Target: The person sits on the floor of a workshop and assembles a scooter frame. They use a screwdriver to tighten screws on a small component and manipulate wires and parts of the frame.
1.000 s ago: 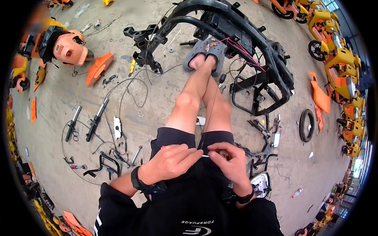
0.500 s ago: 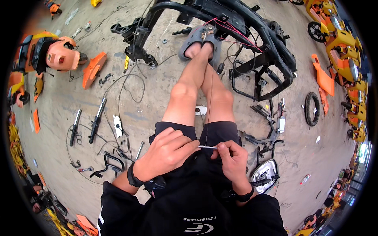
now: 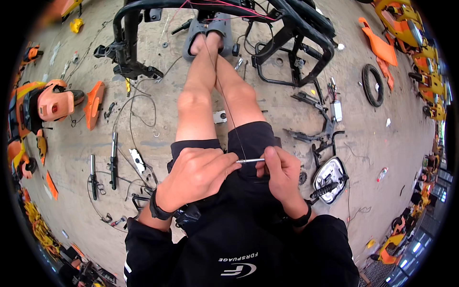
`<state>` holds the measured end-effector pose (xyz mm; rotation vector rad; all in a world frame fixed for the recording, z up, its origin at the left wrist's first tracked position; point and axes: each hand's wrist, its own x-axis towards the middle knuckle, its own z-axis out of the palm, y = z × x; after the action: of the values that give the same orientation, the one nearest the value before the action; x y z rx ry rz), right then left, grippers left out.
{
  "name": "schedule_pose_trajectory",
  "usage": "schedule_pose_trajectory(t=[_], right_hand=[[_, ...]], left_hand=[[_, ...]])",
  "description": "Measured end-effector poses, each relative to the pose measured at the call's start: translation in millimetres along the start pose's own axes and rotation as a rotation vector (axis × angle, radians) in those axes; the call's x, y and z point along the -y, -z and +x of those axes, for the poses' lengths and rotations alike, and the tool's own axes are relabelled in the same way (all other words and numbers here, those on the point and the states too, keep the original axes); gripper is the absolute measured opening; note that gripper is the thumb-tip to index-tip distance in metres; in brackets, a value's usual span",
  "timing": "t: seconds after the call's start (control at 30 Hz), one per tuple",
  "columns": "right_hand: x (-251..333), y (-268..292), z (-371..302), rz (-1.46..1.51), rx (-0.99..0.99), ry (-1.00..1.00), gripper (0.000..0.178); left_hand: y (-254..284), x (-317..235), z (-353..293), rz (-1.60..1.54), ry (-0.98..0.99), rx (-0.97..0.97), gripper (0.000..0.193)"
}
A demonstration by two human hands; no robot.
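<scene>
Across my lap, a thin silver metal rod [image 3: 251,160] spans the gap between my hands. My left hand [image 3: 197,173] pinches its left end, fingers curled and knuckles up. At the other end, the thumb and fingers of my right hand [image 3: 282,174] close on it. A thin dark cord [image 3: 230,111] meets the rod between the hands. It runs taut up between my legs toward my crossed feet and a black vehicle frame [image 3: 306,48]. Pink wires [image 3: 239,9] hang along that frame. Where the cord's far end is fastened, I cannot make out.
On the concrete floor at left lie fork tubes [image 3: 114,160], loose cables and an orange panel [image 3: 94,105]. A tire [image 3: 372,85], a black metal bracket [image 3: 326,125] and a silver-lined housing [image 3: 330,179] lie at right. Yellow scooters [image 3: 423,52] line the right side.
My view has shifted, so the frame and my legs appear higher and farther left. Both hands still grip the rod, with slightly more of it showing at the right hand.
</scene>
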<state>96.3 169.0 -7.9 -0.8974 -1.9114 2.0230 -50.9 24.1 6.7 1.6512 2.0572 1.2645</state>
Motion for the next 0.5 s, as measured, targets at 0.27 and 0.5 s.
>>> schedule_pose_trajectory(t=[0.27,0.5], right_hand=[[2.1,12.7,-3.7,-0.052,-0.003,0.292,0.024],[8.5,21.3,-6.2,-0.176,-0.023,0.573,0.004]], left_hand=[[-11.9,-3.2,0.3,0.116,-0.156,-0.160,0.025],[-10.7,-14.5,3.7,0.133,-0.194,-0.220,0.029]])
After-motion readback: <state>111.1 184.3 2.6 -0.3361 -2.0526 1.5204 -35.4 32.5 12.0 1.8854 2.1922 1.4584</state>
